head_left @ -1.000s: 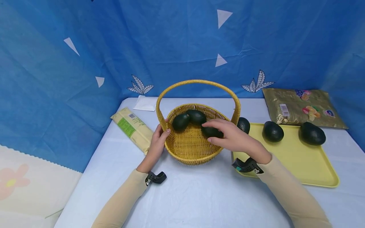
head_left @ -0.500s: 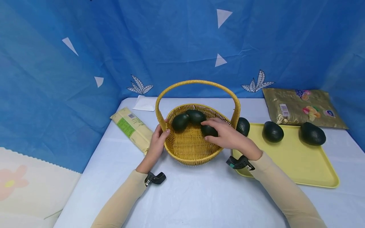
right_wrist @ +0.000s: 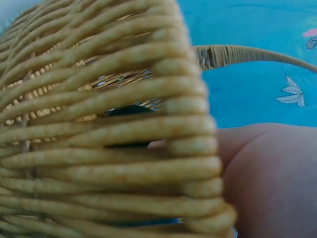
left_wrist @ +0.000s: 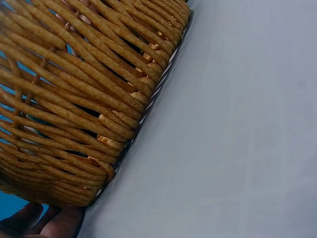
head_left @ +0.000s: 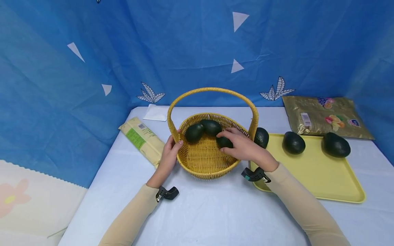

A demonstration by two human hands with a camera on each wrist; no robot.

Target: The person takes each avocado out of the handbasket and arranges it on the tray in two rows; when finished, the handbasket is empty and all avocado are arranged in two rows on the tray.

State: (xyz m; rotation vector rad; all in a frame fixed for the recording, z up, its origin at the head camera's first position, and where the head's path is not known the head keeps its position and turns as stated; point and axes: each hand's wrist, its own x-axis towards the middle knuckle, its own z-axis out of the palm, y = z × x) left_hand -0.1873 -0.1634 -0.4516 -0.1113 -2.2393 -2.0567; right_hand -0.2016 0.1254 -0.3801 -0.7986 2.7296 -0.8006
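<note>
A yellow wicker basket (head_left: 203, 160) with a tall arched handle stands on the table in the head view. My left hand (head_left: 168, 155) grips its left rim by the handle's foot; in the left wrist view fingertips (left_wrist: 64, 223) press against the wicker wall (left_wrist: 74, 99). Inside the basket, my right hand (head_left: 241, 145) holds a dark green avocado (head_left: 224, 142) near the right side, thumb and fingers curved round it. Two more avocados, one at left (head_left: 194, 132) and one behind (head_left: 211, 127), lie together. In the right wrist view, wicker (right_wrist: 99, 163) mostly hides the right hand's avocado.
A yellow tray (head_left: 320, 177) at right bears two avocados, one mid-edge (head_left: 293, 142) and one at the corner (head_left: 336, 145). Another avocado (head_left: 261, 137) sits by the basket's right side. Behind lies a gold packet (head_left: 326, 116). A cream-green packet (head_left: 143, 141) and white sachet (head_left: 156, 112) lie left.
My right hand has shifted slightly left and deeper into the basket with its avocado, toward the other two. My left hand keeps its grip on the rim.
</note>
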